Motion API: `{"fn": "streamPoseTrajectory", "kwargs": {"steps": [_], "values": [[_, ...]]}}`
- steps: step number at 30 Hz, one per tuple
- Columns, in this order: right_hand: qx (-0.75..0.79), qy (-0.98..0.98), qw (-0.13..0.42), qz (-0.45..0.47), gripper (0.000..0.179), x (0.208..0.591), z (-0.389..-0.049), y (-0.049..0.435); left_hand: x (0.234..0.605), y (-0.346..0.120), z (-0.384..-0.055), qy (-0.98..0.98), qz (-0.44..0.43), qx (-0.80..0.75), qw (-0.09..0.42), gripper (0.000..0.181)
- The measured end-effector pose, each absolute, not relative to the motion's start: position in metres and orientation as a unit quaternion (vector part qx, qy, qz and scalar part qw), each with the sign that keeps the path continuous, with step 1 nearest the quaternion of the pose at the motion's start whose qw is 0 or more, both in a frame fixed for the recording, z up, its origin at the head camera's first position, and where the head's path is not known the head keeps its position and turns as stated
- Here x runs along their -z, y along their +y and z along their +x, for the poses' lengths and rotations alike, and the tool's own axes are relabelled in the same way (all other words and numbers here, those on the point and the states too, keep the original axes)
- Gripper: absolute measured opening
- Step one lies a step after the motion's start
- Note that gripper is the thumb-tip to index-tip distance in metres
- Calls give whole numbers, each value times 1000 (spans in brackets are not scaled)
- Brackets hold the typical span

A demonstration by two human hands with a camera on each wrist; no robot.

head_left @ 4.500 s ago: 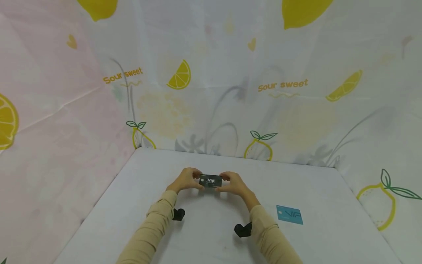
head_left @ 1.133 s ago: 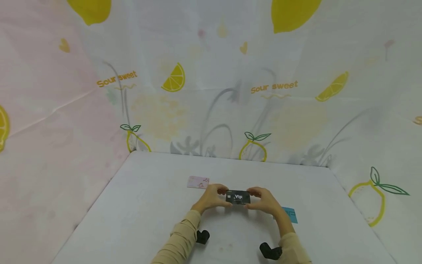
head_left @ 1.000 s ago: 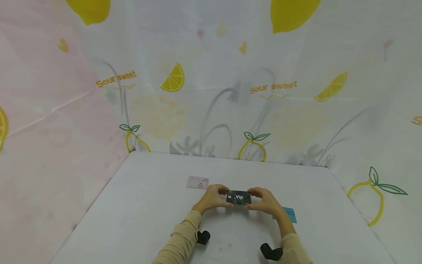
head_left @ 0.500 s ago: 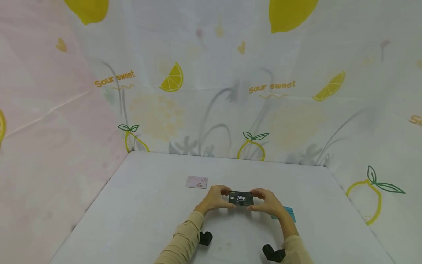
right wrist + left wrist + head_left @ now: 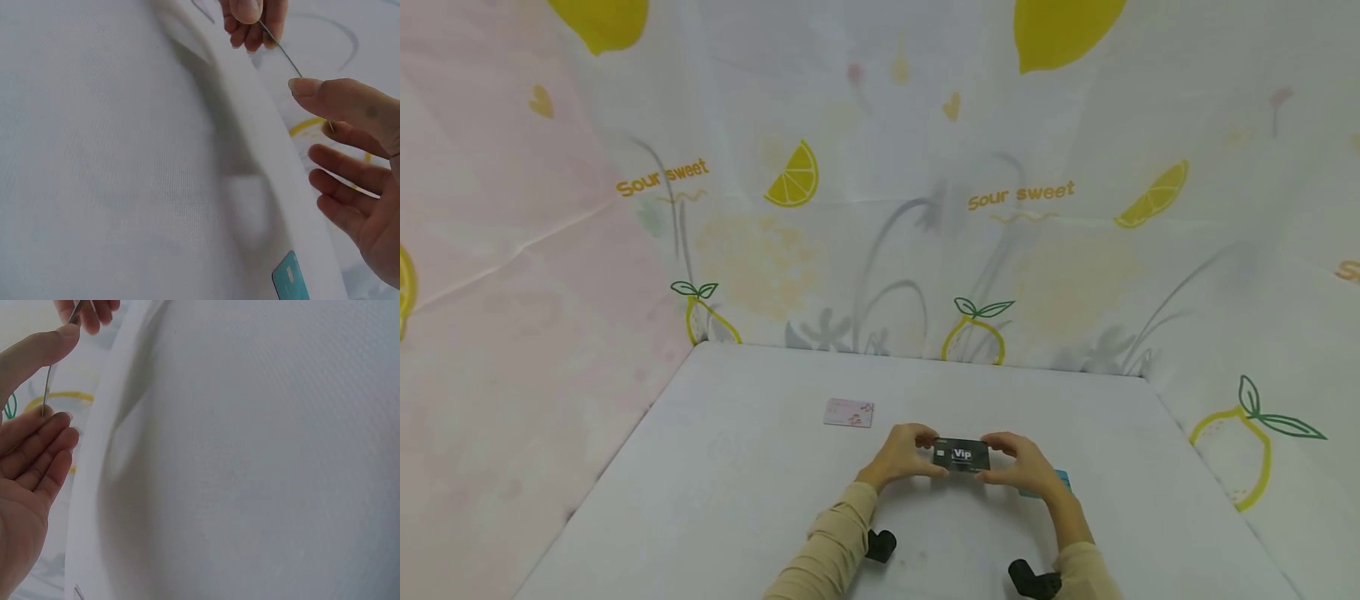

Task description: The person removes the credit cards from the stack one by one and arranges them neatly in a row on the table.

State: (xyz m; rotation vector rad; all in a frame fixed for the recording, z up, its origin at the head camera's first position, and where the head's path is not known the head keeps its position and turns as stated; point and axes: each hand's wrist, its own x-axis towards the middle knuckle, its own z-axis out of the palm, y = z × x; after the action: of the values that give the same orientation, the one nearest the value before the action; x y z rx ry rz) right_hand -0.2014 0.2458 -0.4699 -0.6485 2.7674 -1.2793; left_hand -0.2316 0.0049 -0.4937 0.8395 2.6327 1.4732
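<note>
A black card printed "Vip" (image 5: 962, 455) is held up over the white table, its face toward the head camera. My left hand (image 5: 904, 454) pinches its left end between thumb and fingers. At the other end, my right hand (image 5: 1022, 464) pinches it the same way. Both wrist views show the black card (image 5: 282, 50) edge-on as a thin line between the two hands. Behind my right wrist lies a blue card (image 5: 1063, 478), mostly covered by the hand and forearm in the head view. Beyond my left hand a pink card with a floral print (image 5: 849, 412) lies flat.
The white table (image 5: 737, 500) meets a lemon-printed cloth backdrop (image 5: 880, 250) along its back and sides. Black wrist-worn devices (image 5: 882, 546) sit under both forearms. The blue card's corner shows low in the right wrist view.
Both hands have carried the black card rightward and toward the person. The pink card, out of sight in the oldest frame, now shows on the table. More of the blue card is covered.
</note>
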Motion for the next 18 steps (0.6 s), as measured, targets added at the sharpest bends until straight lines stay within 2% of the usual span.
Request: {"fn": "streamPoseTrajectory", "kwargs": {"steps": [9,18], "values": [[383,902,-10,-200,58,473,-201,256,497,17,-233,846,267,-462,7,52],[374,910,36,-175,58,471,-199,264,500,28,-230,856,263,-445,17,53]]}}
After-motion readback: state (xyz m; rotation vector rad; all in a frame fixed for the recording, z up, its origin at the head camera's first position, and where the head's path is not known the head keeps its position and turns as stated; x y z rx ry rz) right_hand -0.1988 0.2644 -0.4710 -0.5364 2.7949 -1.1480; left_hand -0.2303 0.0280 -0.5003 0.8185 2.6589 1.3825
